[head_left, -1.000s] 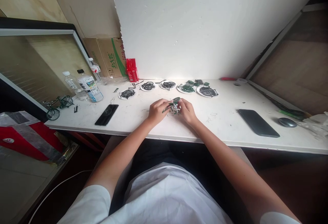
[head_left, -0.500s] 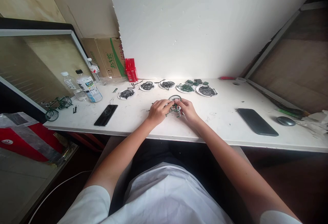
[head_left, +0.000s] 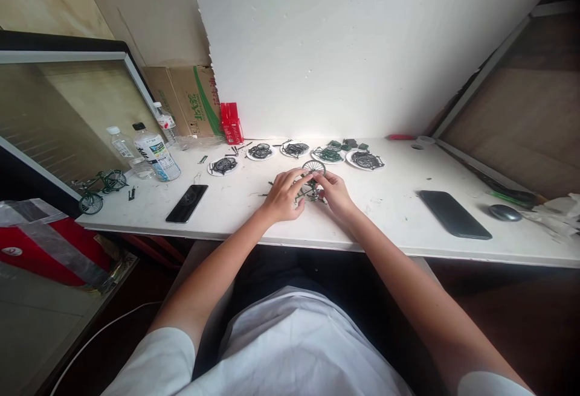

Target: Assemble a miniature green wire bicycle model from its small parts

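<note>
A small green model bicycle frame [head_left: 310,187] with one spoked wheel [head_left: 314,167] standing up at its top sits between my hands, above the white table [head_left: 389,203]. My left hand [head_left: 284,194] pinches its left side with curled fingers. My right hand [head_left: 334,192] grips its right side, fingers closed. Behind them, several white dishes of parts stand in a row: black pieces [head_left: 224,166], more black pieces [head_left: 260,151], green pieces [head_left: 328,155], dark pieces [head_left: 365,160].
A finished green toy bicycle [head_left: 97,189] stands at the table's left end near water bottles [head_left: 155,151]. A black phone [head_left: 186,194] lies left, another phone [head_left: 454,214] and a mouse [head_left: 505,212] right. A red box [head_left: 231,123] and cardboard carton [head_left: 190,101] stand at the back.
The model has been turned in my hands: its wheel, lying low a second ago, now stands upright above my fingers. Both hands have shifted slightly away from me.
</note>
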Demonstrator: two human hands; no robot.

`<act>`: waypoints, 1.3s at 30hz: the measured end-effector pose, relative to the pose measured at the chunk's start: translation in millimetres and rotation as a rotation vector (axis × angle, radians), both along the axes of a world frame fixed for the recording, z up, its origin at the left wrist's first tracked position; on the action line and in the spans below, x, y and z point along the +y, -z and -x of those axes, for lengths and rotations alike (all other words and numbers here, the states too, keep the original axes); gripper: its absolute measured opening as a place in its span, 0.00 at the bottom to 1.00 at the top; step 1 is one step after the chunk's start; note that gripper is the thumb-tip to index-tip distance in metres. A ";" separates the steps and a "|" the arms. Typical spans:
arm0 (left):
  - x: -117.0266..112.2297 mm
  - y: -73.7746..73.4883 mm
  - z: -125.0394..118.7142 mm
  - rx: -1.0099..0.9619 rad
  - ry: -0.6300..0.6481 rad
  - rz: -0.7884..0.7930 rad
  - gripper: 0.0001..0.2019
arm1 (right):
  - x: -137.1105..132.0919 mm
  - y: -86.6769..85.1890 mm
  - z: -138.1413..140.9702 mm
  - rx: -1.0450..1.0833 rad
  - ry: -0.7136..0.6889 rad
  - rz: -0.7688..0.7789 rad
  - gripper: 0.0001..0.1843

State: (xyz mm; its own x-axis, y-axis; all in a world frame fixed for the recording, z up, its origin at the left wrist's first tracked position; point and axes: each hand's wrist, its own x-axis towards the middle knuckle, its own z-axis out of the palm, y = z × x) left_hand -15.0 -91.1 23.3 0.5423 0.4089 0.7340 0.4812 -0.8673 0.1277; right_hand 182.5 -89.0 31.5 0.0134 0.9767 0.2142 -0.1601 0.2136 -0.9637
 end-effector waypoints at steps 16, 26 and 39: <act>13.5 2.0 -3.2 -0.573 0.114 0.489 0.25 | -0.5 7.2 1.1 -0.517 0.192 -0.527 0.22; 12.0 0.4 -9.1 -0.685 0.269 0.748 0.24 | -0.9 12.5 0.4 -0.553 0.225 -0.680 0.29; 8.1 -3.5 -14.9 -0.992 0.309 1.126 0.22 | -7.4 11.3 4.3 -0.803 0.339 -0.736 0.10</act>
